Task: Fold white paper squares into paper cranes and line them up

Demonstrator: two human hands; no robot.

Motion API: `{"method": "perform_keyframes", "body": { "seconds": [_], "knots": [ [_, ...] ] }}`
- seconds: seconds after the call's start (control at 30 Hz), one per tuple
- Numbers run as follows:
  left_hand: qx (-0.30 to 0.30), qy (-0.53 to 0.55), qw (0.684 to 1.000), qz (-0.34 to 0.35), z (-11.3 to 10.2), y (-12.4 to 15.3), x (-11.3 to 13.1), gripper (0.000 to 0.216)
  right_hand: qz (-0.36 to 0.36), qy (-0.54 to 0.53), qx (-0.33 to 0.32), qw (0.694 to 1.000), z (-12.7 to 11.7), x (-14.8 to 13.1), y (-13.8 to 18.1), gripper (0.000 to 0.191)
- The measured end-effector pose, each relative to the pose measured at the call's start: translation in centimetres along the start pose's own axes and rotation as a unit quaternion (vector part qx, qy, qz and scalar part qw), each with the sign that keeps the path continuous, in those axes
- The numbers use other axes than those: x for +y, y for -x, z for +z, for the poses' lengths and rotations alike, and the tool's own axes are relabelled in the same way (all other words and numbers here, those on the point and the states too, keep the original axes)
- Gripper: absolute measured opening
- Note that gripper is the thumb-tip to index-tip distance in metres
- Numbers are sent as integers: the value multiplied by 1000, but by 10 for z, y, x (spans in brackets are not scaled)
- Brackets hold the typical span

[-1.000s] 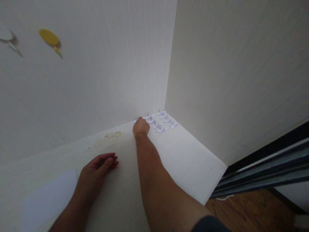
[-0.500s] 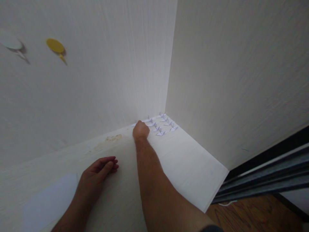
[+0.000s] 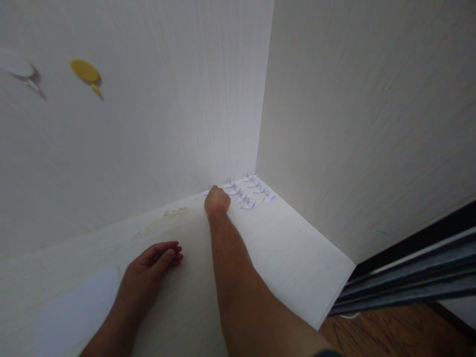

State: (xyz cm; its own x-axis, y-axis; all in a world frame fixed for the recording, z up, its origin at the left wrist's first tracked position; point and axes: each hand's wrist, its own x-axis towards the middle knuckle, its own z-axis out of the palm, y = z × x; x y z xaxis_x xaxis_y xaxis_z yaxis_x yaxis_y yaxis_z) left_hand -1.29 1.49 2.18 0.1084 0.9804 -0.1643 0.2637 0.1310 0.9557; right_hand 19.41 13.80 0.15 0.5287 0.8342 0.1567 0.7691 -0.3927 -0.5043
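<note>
Several small white folded paper cranes [image 3: 248, 204] stand in rows on the white surface [image 3: 293, 258], close to the corner of the two walls. Against the back wall, left of these rows, my right hand [image 3: 217, 201] is closed on a paper crane [image 3: 206, 193]. Only a white tip of that crane shows beside the hand; my fingers hide the rest. My left hand [image 3: 154, 263] hovers nearer to me, its fingers loosely bent with a gap to the thumb. Nothing shows in it.
A white sheet of paper [image 3: 80, 310] lies at the lower left, partly behind my left forearm. Yellowish worn marks [image 3: 176, 213] spot the surface. A yellow hook [image 3: 85, 71] and a white hook [image 3: 18, 67] hang on the back wall. Grey striped fabric [image 3: 409, 282] and wooden floor [image 3: 394, 329] are at right.
The view shifts very slightly. Both hands stay practically in place, and the rows of paper cranes look the same.
</note>
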Motion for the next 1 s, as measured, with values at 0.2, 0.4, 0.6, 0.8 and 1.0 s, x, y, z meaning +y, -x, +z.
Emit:
{"method": "perform_keyframes", "body": {
  "seconds": [0.2, 0.4, 0.6, 0.8, 1.0],
  "knots": [
    [-8, 19, 1000, 7, -1, -3, -6, 43, 8, -6, 10, 1000, 2, 0, 1, 28],
    [-16, 18, 1000, 8, -2, -7, -13, 47, 9, -3, 5, 1000, 0, -1, 1, 29],
    [-22, 22, 999, 13, -2, -6, -14, 50, 13, -8, 8, 1000, -2, 0, 4, 29],
    [-20, 35, 999, 20, -1, -6, -13, 51, 13, -8, 4, 1000, -2, 0, 4, 27],
    [-20, 34, 999, 12, 0, -6, -12, 49, 17, -4, 8, 1000, -1, 1, 4, 27]
  ]
}}
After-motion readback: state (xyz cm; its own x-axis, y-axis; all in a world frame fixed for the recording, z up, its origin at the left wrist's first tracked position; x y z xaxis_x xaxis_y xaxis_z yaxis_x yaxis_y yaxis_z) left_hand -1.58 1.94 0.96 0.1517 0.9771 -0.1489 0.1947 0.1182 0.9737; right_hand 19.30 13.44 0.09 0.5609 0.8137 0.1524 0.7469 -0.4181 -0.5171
